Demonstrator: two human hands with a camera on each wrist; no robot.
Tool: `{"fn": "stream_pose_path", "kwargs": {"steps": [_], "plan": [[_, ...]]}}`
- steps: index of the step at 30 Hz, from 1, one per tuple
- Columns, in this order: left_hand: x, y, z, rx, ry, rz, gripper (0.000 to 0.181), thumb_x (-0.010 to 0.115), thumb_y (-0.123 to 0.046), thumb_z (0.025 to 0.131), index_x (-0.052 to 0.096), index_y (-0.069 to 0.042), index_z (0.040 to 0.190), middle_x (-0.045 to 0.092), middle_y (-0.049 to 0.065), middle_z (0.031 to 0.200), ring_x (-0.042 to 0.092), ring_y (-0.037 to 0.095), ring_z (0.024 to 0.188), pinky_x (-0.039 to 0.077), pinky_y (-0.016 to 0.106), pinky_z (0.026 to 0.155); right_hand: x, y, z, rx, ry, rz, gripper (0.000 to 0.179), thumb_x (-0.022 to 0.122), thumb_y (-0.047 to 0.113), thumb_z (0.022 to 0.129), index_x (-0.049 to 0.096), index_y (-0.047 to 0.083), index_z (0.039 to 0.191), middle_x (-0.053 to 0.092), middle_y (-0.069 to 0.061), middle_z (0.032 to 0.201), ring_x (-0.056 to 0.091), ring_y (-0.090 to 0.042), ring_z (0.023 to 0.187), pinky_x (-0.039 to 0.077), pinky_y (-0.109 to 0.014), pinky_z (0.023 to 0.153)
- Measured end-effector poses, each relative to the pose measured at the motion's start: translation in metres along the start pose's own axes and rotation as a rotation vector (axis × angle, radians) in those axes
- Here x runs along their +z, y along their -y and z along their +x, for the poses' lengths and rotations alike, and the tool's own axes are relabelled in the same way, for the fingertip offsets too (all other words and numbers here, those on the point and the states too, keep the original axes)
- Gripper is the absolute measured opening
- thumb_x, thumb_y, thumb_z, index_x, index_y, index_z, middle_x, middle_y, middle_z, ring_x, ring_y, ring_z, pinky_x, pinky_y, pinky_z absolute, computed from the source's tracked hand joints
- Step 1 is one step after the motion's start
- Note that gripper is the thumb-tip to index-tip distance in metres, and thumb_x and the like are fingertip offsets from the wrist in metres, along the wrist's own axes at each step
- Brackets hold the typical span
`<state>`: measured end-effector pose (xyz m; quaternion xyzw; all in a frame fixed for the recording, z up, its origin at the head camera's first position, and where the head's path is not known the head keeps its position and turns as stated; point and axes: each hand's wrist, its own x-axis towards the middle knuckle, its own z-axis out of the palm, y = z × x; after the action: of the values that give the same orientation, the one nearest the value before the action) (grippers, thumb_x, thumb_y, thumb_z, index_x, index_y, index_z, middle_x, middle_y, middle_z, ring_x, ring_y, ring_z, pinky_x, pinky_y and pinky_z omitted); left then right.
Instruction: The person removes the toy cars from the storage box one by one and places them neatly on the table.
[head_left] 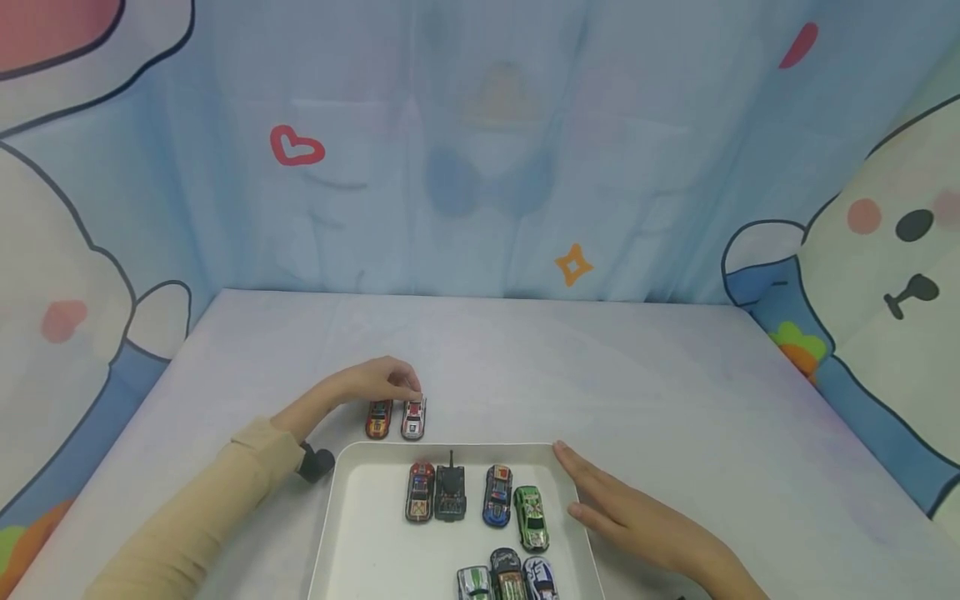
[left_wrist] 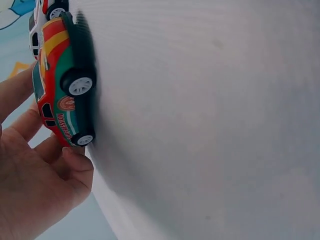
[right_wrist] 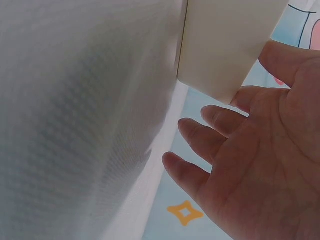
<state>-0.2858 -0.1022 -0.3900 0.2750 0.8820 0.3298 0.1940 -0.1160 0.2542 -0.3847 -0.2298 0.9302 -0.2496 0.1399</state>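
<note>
Beyond the far edge of a white tray (head_left: 360,533), two toy cars are set side by side on a desk (head_left: 637,358) covered in pale cloth. A white car (head_left: 413,421) is reached by the left hand (head_left: 378,379), whose bent fingertips are placed at the car's far end; whether the car is pinched cannot be told, since the fingers' undersides are hidden. The white car lies just below and in front of those fingertips. A red-and-yellow car (head_left: 378,421) is seen just left of it, beneath the wrist side of the same hand; in the left wrist view its green side is shown, with the fingers lying behind and beside it and the white car partly hidden past it.

The tray's right side, near its far corner, is touched by the right hand (head_left: 630,508); its fingers are held straight and, in the right wrist view, spread apart.

Inside the tray, a dark red car (head_left: 420,493) and a grey tank (head_left: 451,493) are placed next to each other. A blue car (head_left: 497,497) and a green car (head_left: 532,518) are set farther right, nearer the right hand. Three more cars (head_left: 508,575) are grouped close together at the bottom of the head view, partly cut off by its edge.

The left arm is covered by a beige sleeve (head_left: 195,508). Behind the desk, a blue curtain (head_left: 360,233) is hung, printed with a red heart and an orange star.
</note>
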Motion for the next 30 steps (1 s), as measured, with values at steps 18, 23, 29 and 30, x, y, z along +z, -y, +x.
{"fn": "stream_pose_path", "kwargs": {"steps": [18,23,29,30], "plan": [[0.029,-0.104,-0.075,0.261,-0.133,0.237,0.017,0.062,-0.015,0.090,0.066,-0.008,0.105,0.057,-0.004,0.087,0.053,0.008,0.075,0.046,0.022,0.065,0.002,-0.004,0.003,-0.002,-0.004,-0.010,0.066,0.041,0.045,0.098,0.011,0.019,0.151,0.012,-0.006,0.154,0.017,-0.027,0.136,0.023,-0.051,0.102],[0.067,-0.121,-0.097,0.358,0.005,0.367,0.017,0.063,-0.019,0.089,0.070,-0.011,0.102,0.059,-0.008,0.085,0.052,0.001,0.074,0.044,0.016,0.067,0.001,-0.001,0.003,-0.011,-0.012,-0.009,0.066,0.042,0.043,0.098,0.012,0.017,0.151,0.013,-0.007,0.153,0.018,-0.028,0.136,0.022,-0.050,0.102],[0.098,-0.121,-0.106,0.418,0.162,0.495,0.021,0.064,-0.026,0.088,0.071,-0.011,0.102,0.054,-0.011,0.077,0.050,-0.003,0.068,0.041,0.014,0.060,0.002,0.000,0.003,-0.007,-0.006,-0.003,0.066,0.042,0.042,0.099,0.013,0.015,0.151,0.013,-0.009,0.153,0.018,-0.030,0.136,0.022,-0.050,0.102],[0.101,-0.120,-0.105,0.423,0.167,0.514,0.018,0.064,-0.024,0.089,0.071,-0.012,0.100,0.053,-0.011,0.076,0.049,-0.002,0.067,0.041,0.014,0.059,0.001,0.000,0.003,-0.008,-0.006,-0.005,0.065,0.042,0.041,0.099,0.013,0.014,0.151,0.013,-0.009,0.153,0.018,-0.030,0.136,0.022,-0.050,0.102]]}}
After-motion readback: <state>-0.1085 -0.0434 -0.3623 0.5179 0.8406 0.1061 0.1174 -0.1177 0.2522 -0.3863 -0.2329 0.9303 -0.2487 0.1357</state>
